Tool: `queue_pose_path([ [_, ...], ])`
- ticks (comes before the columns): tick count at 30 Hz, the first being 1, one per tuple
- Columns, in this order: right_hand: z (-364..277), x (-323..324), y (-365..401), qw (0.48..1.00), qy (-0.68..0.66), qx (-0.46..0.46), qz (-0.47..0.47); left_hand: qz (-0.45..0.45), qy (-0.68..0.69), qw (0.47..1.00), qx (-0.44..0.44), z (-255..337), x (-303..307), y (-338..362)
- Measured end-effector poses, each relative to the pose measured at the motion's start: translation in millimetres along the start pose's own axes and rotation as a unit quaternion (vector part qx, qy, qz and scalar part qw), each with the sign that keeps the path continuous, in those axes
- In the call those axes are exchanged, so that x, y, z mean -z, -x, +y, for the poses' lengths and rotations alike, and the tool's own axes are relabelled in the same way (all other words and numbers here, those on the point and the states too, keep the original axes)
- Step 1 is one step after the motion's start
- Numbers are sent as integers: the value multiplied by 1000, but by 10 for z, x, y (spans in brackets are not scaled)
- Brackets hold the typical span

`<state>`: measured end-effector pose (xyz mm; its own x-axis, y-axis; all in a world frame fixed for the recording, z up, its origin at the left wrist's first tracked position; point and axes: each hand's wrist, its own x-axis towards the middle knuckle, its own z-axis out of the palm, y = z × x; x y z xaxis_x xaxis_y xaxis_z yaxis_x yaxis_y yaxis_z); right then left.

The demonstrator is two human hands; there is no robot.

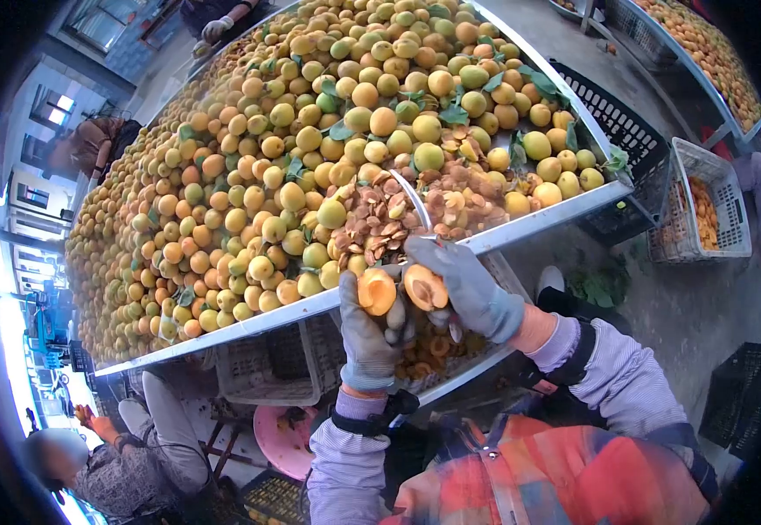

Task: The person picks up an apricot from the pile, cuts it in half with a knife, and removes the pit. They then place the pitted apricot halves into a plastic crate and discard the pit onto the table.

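Note:
Two opened apricot halves face up between my gloved hands at the front edge of the fruit table. My left hand (367,337) has its fingers closed round the left apricot half (376,291), which shows an orange hollow. The right apricot half (425,288), with a brown pit or pit hollow in its middle, is held by my right hand (468,289). Just beyond them lies a pile of brown pits (376,214) beside a thin curved pale strip (411,199). Halved apricots (433,350) are in a container below my hands.
Whole apricots (249,175) cover the metal-edged table (538,212). Under it stand a crate (267,363) and a pink basin (280,437). At the right are a white crate (730,179) and black crates (608,114). Other people sit or stand at the left and top.

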<state>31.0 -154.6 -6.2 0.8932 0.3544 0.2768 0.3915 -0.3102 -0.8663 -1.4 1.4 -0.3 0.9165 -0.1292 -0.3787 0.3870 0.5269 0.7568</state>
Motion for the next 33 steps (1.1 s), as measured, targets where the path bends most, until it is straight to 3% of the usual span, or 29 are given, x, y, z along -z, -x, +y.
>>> queue_pose_path([
  [2, 69, -49, 73, 991, -120, -56, 0, 11, -23, 1000, -4, 66, -43, 50],
  [4, 91, -22, 109, 994, -27, 87, 59, 61, -105, 992, 18, 128, -58, 71],
  [5, 93, 12, 115, 988, 7, 134, 80, 43, -121, 992, 1, 150, 6, 117],
  [6, 70, 62, 108, 992, -17, 113, 48, 40, -122, 992, 0, 171, -10, 117],
  [8, 125, 87, 110, 995, -39, 93, 19, -51, -302, 946, -101, 220, -50, 118],
  [9, 199, 54, 106, 992, -35, 116, 41, -86, -262, 960, -41, 248, 11, 112],
  [11, 276, 51, 142, 988, -31, 138, 62, -74, -271, 956, -88, 146, -29, 89],
  [12, 208, 104, 138, 991, -19, 118, 52, -60, -279, 949, -134, 104, -67, 87],
  [14, 208, 101, 129, 994, -6, 99, 43, -58, -241, 962, -114, 56, -168, 113],
  [16, 166, 30, 40, 993, 12, 95, 67, -92, -293, 930, -201, -25, -254, 100],
  [17, 112, 8, 53, 993, -78, 49, 68, -83, -391, 887, -231, -29, -216, 88],
  [18, 37, -10, 60, 983, -169, 5, 77, -81, -390, 887, -231, -66, -171, 72],
  [20, -38, -47, 23, 889, -400, -212, 70, -62, -375, 893, -240, -137, -104, 41],
  [24, 15, -150, 22, 859, -458, -217, 64, -70, -352, 903, -238, -66, -76, 52],
  [26, 34, -145, 41, 913, -351, -192, 82, -74, -361, 897, -245, -49, -75, 52],
  [28, -45, -88, 22, 917, -337, -193, 95, -80, -369, 891, -252, -38, -98, 55],
  [33, -90, -53, 42, 927, -285, -220, 99, -90, -273, 937, -201, -31, -182, 55],
])
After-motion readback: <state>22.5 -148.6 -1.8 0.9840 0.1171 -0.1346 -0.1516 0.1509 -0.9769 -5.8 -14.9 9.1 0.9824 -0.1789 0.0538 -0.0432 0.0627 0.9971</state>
